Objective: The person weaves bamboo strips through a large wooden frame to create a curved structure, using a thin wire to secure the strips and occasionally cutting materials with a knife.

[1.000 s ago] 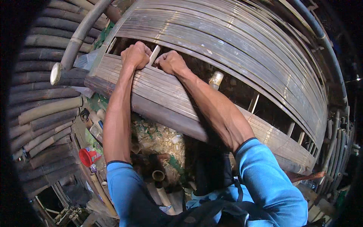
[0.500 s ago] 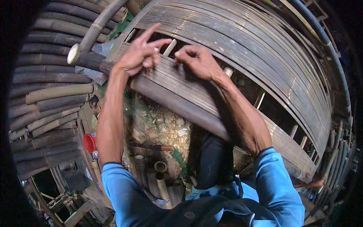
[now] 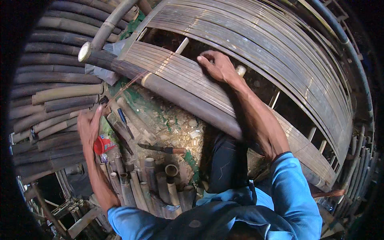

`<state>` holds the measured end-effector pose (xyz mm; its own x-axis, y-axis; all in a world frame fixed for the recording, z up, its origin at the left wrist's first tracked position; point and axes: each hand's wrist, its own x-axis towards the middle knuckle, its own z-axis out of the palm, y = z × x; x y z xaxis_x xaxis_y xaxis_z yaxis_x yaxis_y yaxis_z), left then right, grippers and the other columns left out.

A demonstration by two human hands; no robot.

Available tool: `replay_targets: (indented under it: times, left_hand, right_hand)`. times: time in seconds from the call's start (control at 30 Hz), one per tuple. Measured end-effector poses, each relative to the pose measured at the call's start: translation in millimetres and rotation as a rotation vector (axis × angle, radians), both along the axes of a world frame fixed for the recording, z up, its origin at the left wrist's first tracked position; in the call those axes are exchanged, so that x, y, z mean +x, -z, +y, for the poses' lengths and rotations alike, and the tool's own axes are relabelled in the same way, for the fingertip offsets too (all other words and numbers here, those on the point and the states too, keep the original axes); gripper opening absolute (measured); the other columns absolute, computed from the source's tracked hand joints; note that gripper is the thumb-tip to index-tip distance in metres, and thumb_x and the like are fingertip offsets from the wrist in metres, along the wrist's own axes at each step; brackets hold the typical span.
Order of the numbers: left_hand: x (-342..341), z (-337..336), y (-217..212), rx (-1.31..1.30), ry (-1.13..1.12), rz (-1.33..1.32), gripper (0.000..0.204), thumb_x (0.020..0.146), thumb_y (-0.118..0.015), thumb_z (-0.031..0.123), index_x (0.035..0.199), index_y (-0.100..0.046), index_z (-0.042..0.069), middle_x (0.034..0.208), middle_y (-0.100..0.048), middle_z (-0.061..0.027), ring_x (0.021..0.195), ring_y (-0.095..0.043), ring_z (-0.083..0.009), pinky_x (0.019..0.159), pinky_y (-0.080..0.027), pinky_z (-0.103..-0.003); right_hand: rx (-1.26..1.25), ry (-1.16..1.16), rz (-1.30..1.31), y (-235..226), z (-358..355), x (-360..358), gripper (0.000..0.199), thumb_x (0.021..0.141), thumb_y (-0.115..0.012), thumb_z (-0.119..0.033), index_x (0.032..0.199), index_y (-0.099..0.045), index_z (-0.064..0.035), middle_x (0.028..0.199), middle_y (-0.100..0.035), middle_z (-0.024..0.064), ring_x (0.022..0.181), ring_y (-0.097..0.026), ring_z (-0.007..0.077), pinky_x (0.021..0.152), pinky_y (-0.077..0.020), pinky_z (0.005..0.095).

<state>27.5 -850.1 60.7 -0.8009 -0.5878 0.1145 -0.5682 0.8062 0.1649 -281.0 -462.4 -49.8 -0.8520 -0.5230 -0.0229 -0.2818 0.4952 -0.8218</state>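
A reddish cord (image 3: 127,87) stretches from the fingertips of my left hand (image 3: 89,125) up toward the slatted bamboo panel (image 3: 192,80), over the thick dark bamboo pole (image 3: 188,103) along its near edge. My left hand, somewhat blurred, is closed on the cord, out at the left over the bamboo poles. Above the gap between the near slats and the wide far slats (image 3: 256,52) is my right hand (image 3: 218,68), its fingers curled and thumb against the forefinger. Whatever it holds, if anything, is hidden.
Dark bamboo poles (image 3: 52,60) lie stacked at the left. A red cup (image 3: 105,145), a knife (image 3: 162,149) and upright bamboo pieces (image 3: 150,172) are on the littered ground below. A cut pole end (image 3: 85,52) juts out at the panel's left corner.
My left hand has swung from the panel's slats down and left, drawing the reddish cord out taut. My right hand has shifted slightly right, its fingers still curled.
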Motion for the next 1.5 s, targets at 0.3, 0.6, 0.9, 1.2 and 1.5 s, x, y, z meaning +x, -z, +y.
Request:
replay_targets:
  times: [0.3,0.6,0.9,1.2,1.5]
  left_hand:
    - [326,-118,33,-0.478,-0.625,-0.793,0.071,0.098,-0.060,0.063,0.126,-0.072,-0.001,0.115,-0.073,-0.0331,0.111,-0.070,-0.0482,0.095,-0.055,-0.056]
    - [171,-61,149,0.562,-0.381,0.183,0.068,0.093,-0.082,0.038,0.144,-0.061,-0.002,0.135,-0.069,-0.0216,0.122,-0.067,-0.0297,0.105,-0.050,-0.038]
    - [-106,95,99,1.226,-0.087,0.020,0.042,0.104,-0.069,0.035,0.124,-0.066,-0.002,0.128,-0.069,-0.0191,0.131,-0.060,-0.0258,0.102,-0.052,-0.040]
    - [-144,137,27,1.513,0.435,0.604,0.035,0.110,-0.053,0.024,0.080,-0.059,0.006,0.073,-0.056,-0.0052,0.068,-0.051,-0.0151,0.068,-0.044,-0.030]
    - [-74,15,113,1.521,-0.265,0.791,0.038,0.110,-0.059,0.035,0.099,-0.066,-0.001,0.086,-0.067,-0.0078,0.079,-0.060,-0.0175,0.086,-0.055,-0.041]
  right_hand:
    - [0.134,0.028,-0.086,15,9,6,0.071,0.102,-0.052,-0.063,0.108,-0.080,0.0023,0.094,-0.074,0.0336,0.096,-0.074,0.0497,0.094,-0.0557,0.0545]
    - [0.185,-0.021,-0.172,11,5,4,0.060,0.101,-0.061,-0.059,0.087,-0.078,-0.0031,0.077,-0.073,0.0239,0.078,-0.073,0.0445,0.080,-0.0568,0.0523]
    - [0.220,0.080,-0.026,2,5,25,0.060,0.102,-0.058,-0.059,0.092,-0.083,-0.0045,0.083,-0.073,0.0300,0.085,-0.073,0.0493,0.082,-0.0585,0.0551]
    - [0.282,0.065,0.127,2,5,29,0.064,0.104,-0.053,-0.060,0.093,-0.083,-0.0055,0.082,-0.073,0.0294,0.083,-0.074,0.0483,0.078,-0.0602,0.0559]
    - [0.029,-0.005,0.373,-9,79,23,0.030,0.096,-0.073,-0.034,0.111,-0.080,-0.0085,0.107,-0.076,0.0205,0.098,-0.073,0.0405,0.086,-0.0590,0.0496]
